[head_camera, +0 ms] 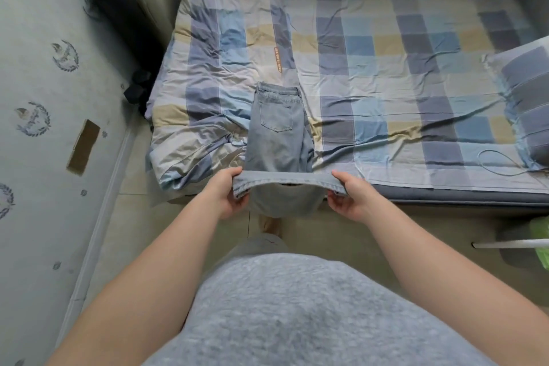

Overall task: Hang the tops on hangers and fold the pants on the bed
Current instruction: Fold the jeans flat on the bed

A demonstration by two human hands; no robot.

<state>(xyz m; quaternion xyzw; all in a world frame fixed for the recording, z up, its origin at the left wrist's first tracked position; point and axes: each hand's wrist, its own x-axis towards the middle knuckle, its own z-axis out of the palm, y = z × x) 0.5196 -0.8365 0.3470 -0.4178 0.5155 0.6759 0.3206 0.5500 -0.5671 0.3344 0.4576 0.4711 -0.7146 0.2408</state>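
Pants fold underway — left hand (pixel 230 192) & right hand (pixel 347 194) pinch jeans (pixel 276 125) leg end off bed (pixel 386 68) edge — next: carry fwd to waistband.

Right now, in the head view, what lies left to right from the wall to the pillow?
The wallpapered wall → folded quilt → jeans → checked sheet → pillow.
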